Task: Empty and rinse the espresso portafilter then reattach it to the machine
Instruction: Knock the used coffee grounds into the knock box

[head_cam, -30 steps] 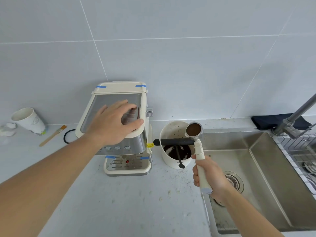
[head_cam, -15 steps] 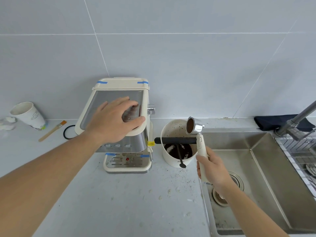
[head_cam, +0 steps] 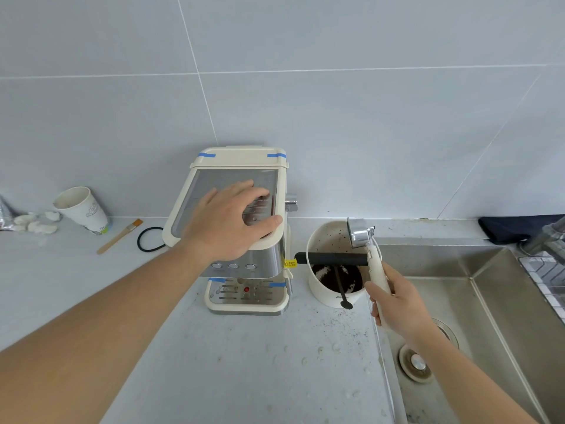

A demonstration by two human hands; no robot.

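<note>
My right hand (head_cam: 396,304) grips the cream handle of the portafilter (head_cam: 360,235). Its steel basket is turned on its side, facing left, over the right rim of the white knock box (head_cam: 318,286). A black bar crosses the knock box, and dark coffee grounds lie inside. My left hand (head_cam: 232,223) rests flat, fingers spread, on top of the cream espresso machine (head_cam: 244,270), which stands left of the knock box.
A steel sink (head_cam: 489,316) with a drain and a loose plug lies to the right, a faucet (head_cam: 547,237) and dark cloth (head_cam: 516,229) behind it. A paper cup (head_cam: 82,214), a brush (head_cam: 119,236) and a black ring (head_cam: 149,239) sit left. Grounds speckle the counter.
The portafilter has rolled from basket facing up to basket on its side, and it now hangs over the knock box rim. My left hand stayed on the machine.
</note>
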